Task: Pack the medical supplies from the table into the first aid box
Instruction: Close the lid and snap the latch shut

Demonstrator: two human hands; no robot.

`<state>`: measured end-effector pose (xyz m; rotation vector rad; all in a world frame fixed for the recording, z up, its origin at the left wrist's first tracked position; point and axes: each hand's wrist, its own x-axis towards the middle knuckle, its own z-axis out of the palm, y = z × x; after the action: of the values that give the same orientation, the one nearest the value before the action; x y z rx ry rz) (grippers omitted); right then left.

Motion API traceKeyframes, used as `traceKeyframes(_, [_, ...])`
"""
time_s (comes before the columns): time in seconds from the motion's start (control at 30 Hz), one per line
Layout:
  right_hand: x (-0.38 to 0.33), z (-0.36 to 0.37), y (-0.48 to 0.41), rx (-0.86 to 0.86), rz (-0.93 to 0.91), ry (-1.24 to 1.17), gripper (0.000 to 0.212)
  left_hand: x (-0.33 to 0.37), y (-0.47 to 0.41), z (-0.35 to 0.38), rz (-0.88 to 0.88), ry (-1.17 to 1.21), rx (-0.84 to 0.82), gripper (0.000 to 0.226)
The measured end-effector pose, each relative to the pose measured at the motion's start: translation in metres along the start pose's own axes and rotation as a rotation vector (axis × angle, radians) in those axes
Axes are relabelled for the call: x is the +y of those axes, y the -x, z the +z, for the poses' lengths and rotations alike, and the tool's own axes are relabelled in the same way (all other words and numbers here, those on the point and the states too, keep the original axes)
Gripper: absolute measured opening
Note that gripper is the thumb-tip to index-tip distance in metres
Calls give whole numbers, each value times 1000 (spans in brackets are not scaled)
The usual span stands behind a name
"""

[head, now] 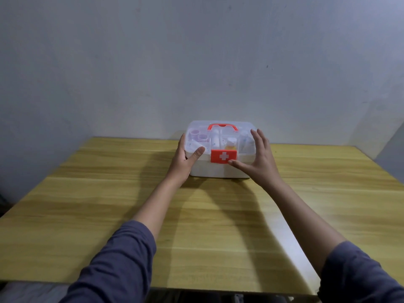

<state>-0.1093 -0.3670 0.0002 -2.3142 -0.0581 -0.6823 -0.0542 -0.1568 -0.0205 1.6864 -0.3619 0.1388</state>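
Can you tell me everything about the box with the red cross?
The first aid box looks plastic: a white base, a clear lid shut on top, a red handle and a red latch with a white cross. Small supplies show through. It sits on the table near the wall. The left hand holds its side; the right hand touches the front.

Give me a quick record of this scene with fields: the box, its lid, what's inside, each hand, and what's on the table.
box: white first aid box with a red cross latch, at the table's far edge by the wall
lid: clear lid down on the box, red handle on top
contents: small bottles and tape-like rolls show through the lid; details unclear
left hand: left hand grips the box's left end, thumb on the lid
right hand: right hand open at the box's right front, thumb near the latch
table: wooden table; no loose supplies visible
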Motion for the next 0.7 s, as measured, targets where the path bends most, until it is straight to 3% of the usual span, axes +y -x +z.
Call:
traceKeyframes(0.17, [-2, 2, -1, 30, -10, 52, 96, -2, -2, 1, 12, 13, 1, 86])
traceKeyframes(0.27, [-3, 2, -2, 55, -12, 58, 93, -5, -3, 2, 10, 11, 2, 67])
traceKeyframes(0.4, [-2, 0, -1, 31, 4, 46, 98, -2, -3, 1, -10, 25, -15, 58])
traceKeyframes(0.57, [-3, -8, 0, 41, 88, -56, 109, 1, -5, 7, -88, 11, -44, 84])
traceKeyframes(0.7, [6, -21, -5, 64, 145, -65, 108, -1, -12, 21, -103, 32, -53, 88])
